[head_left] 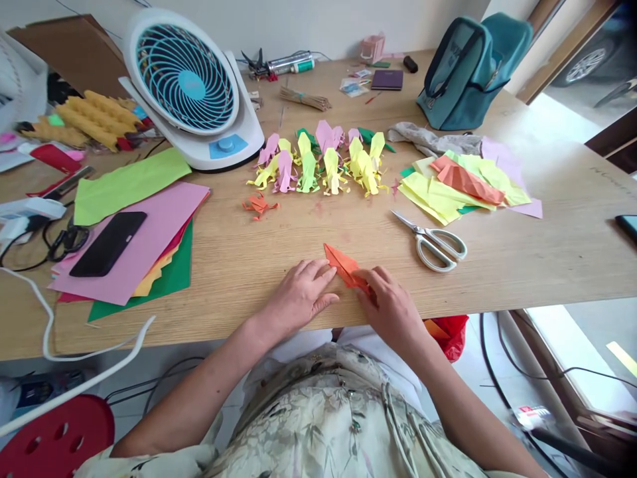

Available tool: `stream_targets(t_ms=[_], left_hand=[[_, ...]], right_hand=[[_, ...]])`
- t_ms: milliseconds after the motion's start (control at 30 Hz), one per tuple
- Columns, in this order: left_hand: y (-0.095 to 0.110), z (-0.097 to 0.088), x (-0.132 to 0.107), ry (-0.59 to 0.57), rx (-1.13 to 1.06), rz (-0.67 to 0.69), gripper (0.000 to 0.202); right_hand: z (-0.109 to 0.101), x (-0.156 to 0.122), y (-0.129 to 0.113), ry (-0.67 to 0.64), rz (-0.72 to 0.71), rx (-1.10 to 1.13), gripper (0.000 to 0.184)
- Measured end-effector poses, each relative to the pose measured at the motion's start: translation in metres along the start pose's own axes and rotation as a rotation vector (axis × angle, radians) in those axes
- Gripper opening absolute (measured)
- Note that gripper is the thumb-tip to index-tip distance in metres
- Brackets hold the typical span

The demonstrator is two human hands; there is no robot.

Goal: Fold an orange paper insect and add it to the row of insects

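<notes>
An orange folded paper [342, 263], narrowing to a point at its far end, lies on the table close to its front edge. My left hand [304, 292] rests flat beside it, fingers stretched out and fingertips touching its left side. Bent fingers of my right hand [391, 302] pinch the paper's near right end and hide part of it. To the right lie white-handled scissors [440, 249] with the blades slightly apart. A small orange-red folded paper figure [259, 206] sits farther back on the left. Behind it stand rows of yellow, pink and green paper figures [332, 171].
A fan [186, 83] stands at the back left. In front of it, coloured sheets [169, 199] carry a black phone [108, 244]. Pre-creased papers [438, 199] are piled at the right, near a teal bag [465, 79]. A white cable [47, 325] crosses the left front edge.
</notes>
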State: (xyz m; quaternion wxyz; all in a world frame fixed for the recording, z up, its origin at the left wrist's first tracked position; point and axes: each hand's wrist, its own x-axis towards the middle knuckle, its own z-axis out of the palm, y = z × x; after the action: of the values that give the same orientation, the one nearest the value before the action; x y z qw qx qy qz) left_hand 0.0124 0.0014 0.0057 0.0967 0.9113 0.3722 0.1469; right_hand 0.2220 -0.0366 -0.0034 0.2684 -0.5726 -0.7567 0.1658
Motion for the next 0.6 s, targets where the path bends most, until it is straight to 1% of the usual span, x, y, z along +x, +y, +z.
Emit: stream_targets(t_ms=[67, 133, 200, 267, 333, 400, 467, 500, 533, 600], left_hand=[[0.001, 0.001, 0.003, 0.054, -0.053, -0.03, 0.042], [0.004, 0.002, 0.006, 0.084, -0.095, -0.044, 0.037], [0.006, 0.003, 0.007, 0.078, -0.112, -0.033, 0.035], [0.007, 0.004, 0.006, 0.054, -0.12, -0.007, 0.032], [0.006, 0.005, 0.005, 0.046, -0.137, 0.017, 0.032], [0.005, 0.007, 0.003, 0.068, -0.157, 0.032, 0.03], [0.004, 0.008, 0.0, 0.105, -0.162, 0.048, 0.025], [0.004, 0.008, -0.001, 0.118, -0.153, 0.062, 0.023], [0.003, 0.007, -0.002, 0.124, -0.137, 0.081, 0.021], [0.003, 0.006, -0.005, 0.121, -0.095, 0.128, 0.024]], right_hand=[[0.004, -0.009, -0.012, -0.019, -0.028, -0.028, 0.022], [0.007, -0.016, -0.023, -0.056, -0.077, -0.048, 0.025], [0.008, -0.021, -0.03, -0.106, -0.144, -0.018, 0.024], [0.005, -0.023, -0.031, -0.132, -0.202, 0.054, 0.015], [0.001, -0.024, -0.026, -0.108, -0.23, 0.122, 0.01], [-0.003, -0.024, -0.016, -0.038, -0.231, 0.141, 0.013], [-0.006, -0.023, -0.005, 0.041, -0.235, 0.109, 0.015], [-0.006, -0.022, 0.0, 0.06, -0.246, 0.079, 0.017], [-0.006, -0.021, 0.004, 0.067, -0.259, 0.042, 0.019], [-0.004, -0.02, 0.008, 0.041, -0.288, -0.034, 0.023]])
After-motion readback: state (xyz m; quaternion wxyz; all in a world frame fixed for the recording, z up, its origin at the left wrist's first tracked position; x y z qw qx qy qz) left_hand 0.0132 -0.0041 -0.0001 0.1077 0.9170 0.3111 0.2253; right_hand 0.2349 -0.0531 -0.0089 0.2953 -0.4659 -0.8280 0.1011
